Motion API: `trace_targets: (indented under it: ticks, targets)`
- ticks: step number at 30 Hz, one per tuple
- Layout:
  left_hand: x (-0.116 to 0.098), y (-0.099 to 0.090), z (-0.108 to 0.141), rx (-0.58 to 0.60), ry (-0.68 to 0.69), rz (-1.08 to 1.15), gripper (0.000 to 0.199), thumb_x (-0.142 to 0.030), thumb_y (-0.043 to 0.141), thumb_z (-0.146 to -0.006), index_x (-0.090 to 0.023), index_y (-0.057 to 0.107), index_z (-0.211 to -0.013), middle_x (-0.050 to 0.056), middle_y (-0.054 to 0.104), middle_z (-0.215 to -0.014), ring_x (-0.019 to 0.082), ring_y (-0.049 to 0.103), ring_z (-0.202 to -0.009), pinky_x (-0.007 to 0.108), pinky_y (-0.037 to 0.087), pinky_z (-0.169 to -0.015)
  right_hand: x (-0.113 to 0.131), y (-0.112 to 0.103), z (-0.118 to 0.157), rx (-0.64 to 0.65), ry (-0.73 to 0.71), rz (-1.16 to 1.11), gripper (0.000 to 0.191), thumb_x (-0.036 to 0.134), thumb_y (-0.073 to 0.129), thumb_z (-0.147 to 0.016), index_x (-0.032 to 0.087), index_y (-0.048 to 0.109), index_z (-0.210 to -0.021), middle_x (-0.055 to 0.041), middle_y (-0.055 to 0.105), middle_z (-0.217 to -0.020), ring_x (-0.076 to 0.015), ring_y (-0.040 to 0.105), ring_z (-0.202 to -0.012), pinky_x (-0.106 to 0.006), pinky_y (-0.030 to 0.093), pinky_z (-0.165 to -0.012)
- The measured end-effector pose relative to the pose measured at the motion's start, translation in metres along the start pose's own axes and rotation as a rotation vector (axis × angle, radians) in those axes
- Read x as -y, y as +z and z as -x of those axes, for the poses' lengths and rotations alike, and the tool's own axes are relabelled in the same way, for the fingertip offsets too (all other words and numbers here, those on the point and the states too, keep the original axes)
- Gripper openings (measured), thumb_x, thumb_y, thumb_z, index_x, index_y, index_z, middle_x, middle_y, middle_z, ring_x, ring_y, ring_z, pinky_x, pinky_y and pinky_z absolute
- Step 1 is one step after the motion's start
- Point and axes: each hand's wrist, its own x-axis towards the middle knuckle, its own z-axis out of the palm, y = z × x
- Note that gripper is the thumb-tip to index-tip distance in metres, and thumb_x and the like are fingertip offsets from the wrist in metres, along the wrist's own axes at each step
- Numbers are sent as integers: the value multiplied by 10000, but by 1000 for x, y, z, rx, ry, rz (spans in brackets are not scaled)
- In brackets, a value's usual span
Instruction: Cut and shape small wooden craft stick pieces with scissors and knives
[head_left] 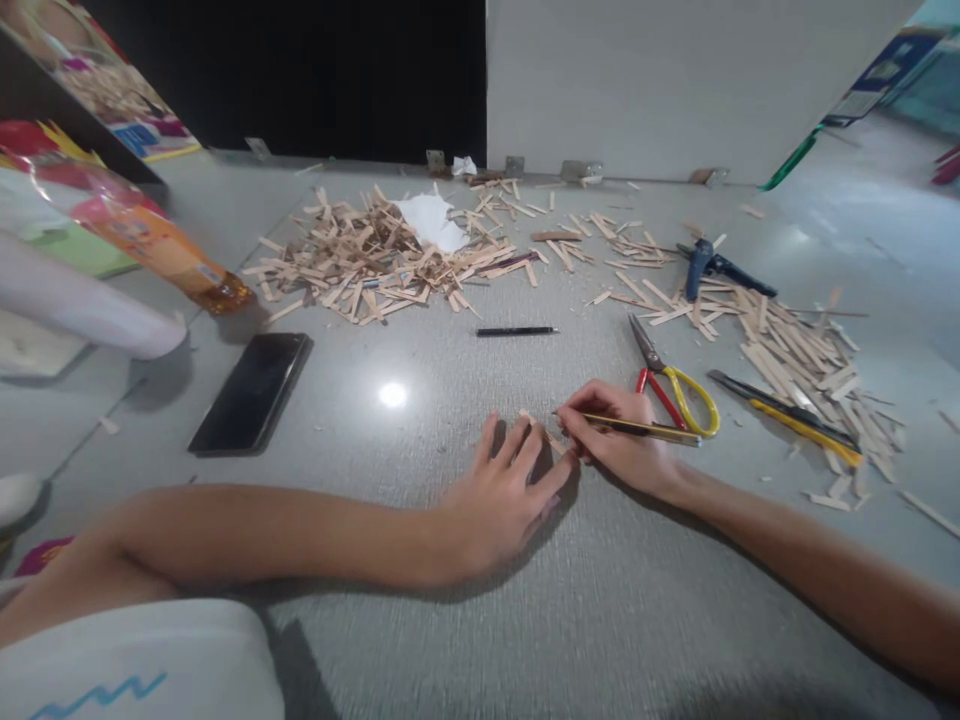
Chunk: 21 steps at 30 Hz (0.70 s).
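Note:
My right hand (619, 435) is closed round a pencil (645, 428) with a dark and yellow striped body, its tip pointing left. Just beside that tip, a small wooden strip (553, 441) lies on the grey surface, partly covered by fingers. My left hand (506, 480) rests on it with the fingers spread, pressing the strip down. Scissors (660, 375) with one red and one yellow handle lie beyond my right hand. Farther right is a yellow and black utility knife (787, 415). A thin black pen (517, 331) lies ahead of both hands.
A heap of wooden sticks (360, 265) bears a white paper scrap (431, 220). More sticks (795, 345) lie at right, near a dark blue tool (701, 268). At left are a phone (251, 393) and an orange-labelled bottle (165, 245). A white plastic object (142, 660) stands near.

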Motion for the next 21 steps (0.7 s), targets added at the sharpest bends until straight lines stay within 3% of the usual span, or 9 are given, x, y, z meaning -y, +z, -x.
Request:
trace_targets:
  ticks: [5,9,16,21]
  targets:
    - [10,-4,-6,33,12,43,458,-210,549,-1068,-92,573,-1510,312,579,-1521,483,540,-1473,757,448,-1171,1,-4,-2,2,-60,74,382,456,820,-928,203,668,-685,18,656,-515,-111,559,-431,-230,419,-425]
    - [22,-4,-14,42,6,65,468,-177,568,-1047,-82,577,-1505,320,573,-1535,464,512,-1512,722,426,-1212,-1,-4,-1,12,-1,-17,352,485,840,-921,204,691,-770,19,699,-579,-113,581,-421,-221,434,-397]
    - [28,10,-11,-25,52,133,536,-255,490,-1115,-77,470,-1620,339,536,-1589,475,471,-1556,734,403,-1220,-2,-4,-4,13,-50,101,414,441,735,-1028,212,641,-696,43,632,-498,-99,563,-421,-222,421,-434]
    - [29,14,-11,-78,71,146,530,-280,505,-1118,-80,496,-1608,336,556,-1573,470,489,-1549,705,424,-1219,-7,-3,-7,34,-85,139,434,445,682,-1069,224,594,-707,62,593,-491,-93,528,-416,-229,394,-434]
